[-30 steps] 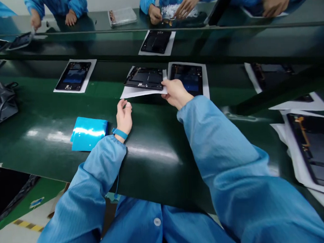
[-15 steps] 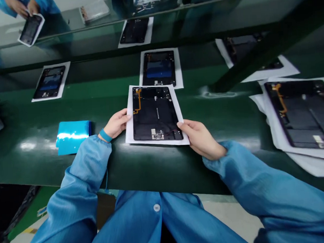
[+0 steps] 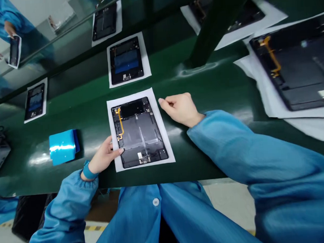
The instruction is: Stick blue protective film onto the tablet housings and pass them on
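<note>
A tablet with its back off lies on a sheet of white paper in front of me, black inside with an orange flex cable along its left side. My left hand is closed on the lower left edge of paper and tablet, thumb on top and fingers partly hidden underneath. Just right of the sheet, my right hand is curled shut, apart from the paper, and no object shows in it. A stack of shiny blue film pieces lies left of my left hand.
More open tablets on paper lie behind, at far left and in a pile at right. A dark green post rises from the green table. Across the bench, a person's hands hold another tablet.
My right hand has let go of the tablet's right edge and curled up beside it. The tablet now sits nearer me, with my left hand lower on its edge. The camera view has turned.
</note>
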A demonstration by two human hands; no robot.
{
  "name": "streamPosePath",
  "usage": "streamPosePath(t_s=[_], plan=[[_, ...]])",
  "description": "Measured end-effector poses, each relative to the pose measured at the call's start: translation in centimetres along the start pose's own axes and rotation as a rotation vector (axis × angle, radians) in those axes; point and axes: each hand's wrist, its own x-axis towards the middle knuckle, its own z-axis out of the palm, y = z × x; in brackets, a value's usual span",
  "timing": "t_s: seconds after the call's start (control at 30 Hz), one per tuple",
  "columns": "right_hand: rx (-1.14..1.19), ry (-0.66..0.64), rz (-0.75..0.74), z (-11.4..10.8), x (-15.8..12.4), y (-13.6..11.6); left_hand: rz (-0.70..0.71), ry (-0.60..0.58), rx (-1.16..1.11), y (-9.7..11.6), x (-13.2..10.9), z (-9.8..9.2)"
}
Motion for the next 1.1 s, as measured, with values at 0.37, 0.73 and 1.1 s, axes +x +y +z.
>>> streamPosePath(t_s=[0.37, 0.73, 1.1], plan=[[-0.014, -0.008, -0.183, 0.1, -1.7, 1.0, 0.034, 0.949, 1.144, 1.3, -4.8, -13.1], [0.012, -0.026, -0.217, 0.2, -1.5, 1.7, -0.051, 0.591, 0.828, -0.2, -5.3, -18.5], [0.060, 0.010, -0.186, -0.2, -1.4, 1.5, 0.152, 0.971, 0.947, 2.5, -8.1, -18.4]])
